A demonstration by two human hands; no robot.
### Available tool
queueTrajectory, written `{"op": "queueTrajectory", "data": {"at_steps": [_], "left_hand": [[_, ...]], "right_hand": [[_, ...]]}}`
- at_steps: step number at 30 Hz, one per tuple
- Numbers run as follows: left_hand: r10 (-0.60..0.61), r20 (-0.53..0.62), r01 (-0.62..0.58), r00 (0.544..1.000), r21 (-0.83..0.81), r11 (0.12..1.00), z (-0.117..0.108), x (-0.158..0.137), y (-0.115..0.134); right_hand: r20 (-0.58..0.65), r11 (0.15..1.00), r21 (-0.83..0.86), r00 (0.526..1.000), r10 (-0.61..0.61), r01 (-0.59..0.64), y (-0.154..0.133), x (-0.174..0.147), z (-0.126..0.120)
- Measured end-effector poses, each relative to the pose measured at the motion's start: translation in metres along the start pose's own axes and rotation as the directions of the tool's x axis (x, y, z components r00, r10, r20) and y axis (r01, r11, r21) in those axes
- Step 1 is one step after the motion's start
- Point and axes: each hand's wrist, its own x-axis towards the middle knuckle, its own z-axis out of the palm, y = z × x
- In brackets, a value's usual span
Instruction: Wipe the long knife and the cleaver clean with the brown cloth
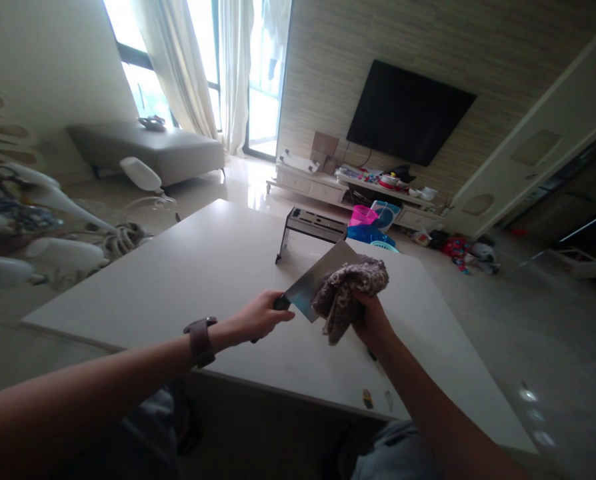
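Left hand: your left hand [261, 317] is curled firmly round the black handle [281, 303] of the cleaver [312, 283], with no slack that you can see in the grip
Right hand: your right hand [372, 321] has a bunched brown cloth [351, 287] gathered in its grasp; the fingers behind the folds are hidden, so you cannot tell how tightly they press
Cleaver: you have it raised over the table [178, 280], tilted, its broad blade slanting towards the far edge, and the cloth covers the blade's right part
Wrist: you wear a dark watch [201, 342] on the left, over the table's near edge
Stand: a black and silver stand [318, 223] is on the table by the middle of the far edge, beyond the blade
Near edge: right of its middle you have a small yellow and black item [367, 399], with a small pale item [389, 400] just beside it
Past the far edge: a pink basket [363, 215] and a blue basin [365, 235] are off the table, before a white cabinet [323, 191] under a wall-mounted television [411, 110]
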Motion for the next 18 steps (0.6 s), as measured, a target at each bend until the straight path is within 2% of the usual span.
{"op": "queueTrajectory", "data": {"at_steps": [4, 9, 14, 18], "left_hand": [[-0.003, 0.022, 0.004, 1.000, -0.033, 0.999, 0.022, 0.001, -0.002], [0.036, 0.057, -0.035, 0.998, -0.033, 0.999, 0.024, 0.011, -0.002], [0.097, 0.071, -0.097, 0.993, -0.005, 0.995, 0.012, 0.011, 0.006], [0.086, 0.047, -0.084, 0.995, -0.052, 0.995, 0.013, 0.000, 0.016]], "right_hand": [[-0.087, 0.993, 0.090, 0.993, 0.081, -0.073, 0.014, -0.011, 0.018], [-0.198, 0.994, 0.112, 0.980, 0.025, -0.002, 0.010, -0.012, 0.028], [-0.166, 0.997, 0.073, 0.986, -0.007, 0.019, 0.004, -0.012, 0.029], [-0.102, 1.000, 0.021, 0.995, -0.016, 0.018, -0.003, -0.012, 0.028]]}}
